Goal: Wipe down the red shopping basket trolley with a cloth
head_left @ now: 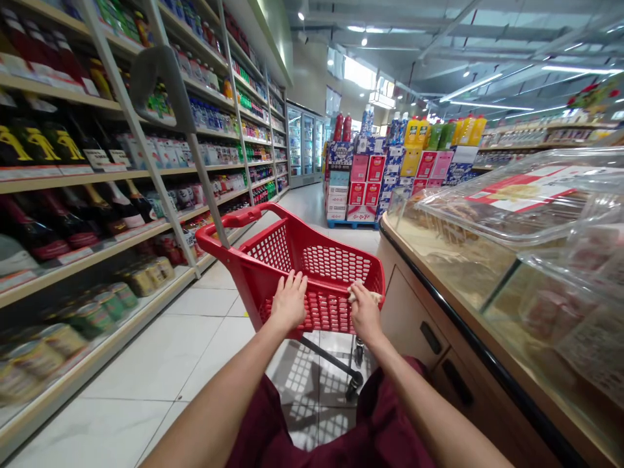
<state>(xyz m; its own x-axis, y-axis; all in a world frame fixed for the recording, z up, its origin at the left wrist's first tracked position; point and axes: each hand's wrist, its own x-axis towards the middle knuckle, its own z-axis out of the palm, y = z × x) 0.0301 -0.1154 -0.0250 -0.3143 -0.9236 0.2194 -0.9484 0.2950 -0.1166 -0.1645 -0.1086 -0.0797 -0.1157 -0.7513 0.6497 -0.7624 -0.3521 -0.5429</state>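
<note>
A red plastic shopping cart [336,257] with perforated basket walls stands in front of me, its handle toward the left. My left hand [289,301] is at the near side of the basket, fingers stretched out and holding nothing; whether it touches the wall I cannot tell. Closer to the basket's right end, my right hand [364,311] is closed on a small crumpled pale cloth [374,296] at the near rim. Its palm side is hidden. A grey post with a loop-shaped top [163,88] rises from the handle end. Nothing shows in the visible part of the basket.
Shelves [82,177] of bottles and cans line the left. To the right runs a wooden counter [414,305] with glass panels and clear plastic food boxes [526,188]. Ahead, stacked drink cartons [363,188] sit on a blue pallet [353,224]. Glass-door fridges [305,140] stand further back.
</note>
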